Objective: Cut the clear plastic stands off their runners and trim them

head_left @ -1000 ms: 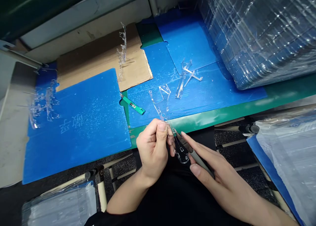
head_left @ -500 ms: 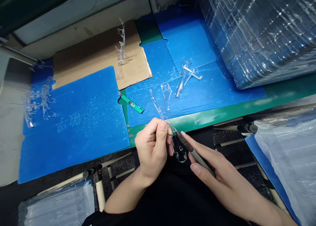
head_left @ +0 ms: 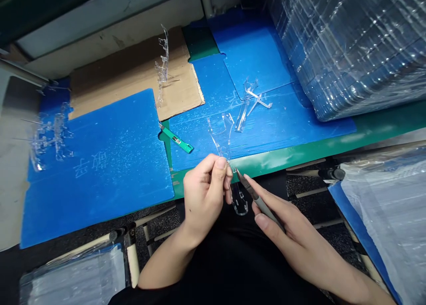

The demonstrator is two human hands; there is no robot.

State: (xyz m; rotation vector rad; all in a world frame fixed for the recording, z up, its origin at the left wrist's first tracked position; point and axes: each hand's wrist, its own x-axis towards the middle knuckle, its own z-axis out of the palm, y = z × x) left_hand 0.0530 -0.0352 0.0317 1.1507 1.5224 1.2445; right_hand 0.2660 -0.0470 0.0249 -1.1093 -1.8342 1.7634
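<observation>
My left hand (head_left: 208, 185) is closed around a clear plastic part (head_left: 240, 207), pinching its middle between thumb and fingers. The part's two thin upper arms spread above my fist, and its rounded lower end hangs below; my fingers hide the middle. In my right hand (head_left: 289, 234) is a pair of grey-handled nippers (head_left: 262, 207), gripped between thumb and fingers. Their metal tip lies close beside the part, just right of my left fingers; whether it touches cannot be made out.
A green utility knife (head_left: 178, 140) lies by the blue sheet (head_left: 123, 163). More clear plastic pieces rest at right (head_left: 248, 105), on the cardboard (head_left: 116, 81), and at far left (head_left: 55, 138). A film-wrapped stack (head_left: 346, 52) occupies the back right. The green table edge (head_left: 269, 163) runs before me.
The clear part in my left hand has turned slightly, its upper arms shifting right and its lower end left. The nippers have moved slightly up and left alongside it.
</observation>
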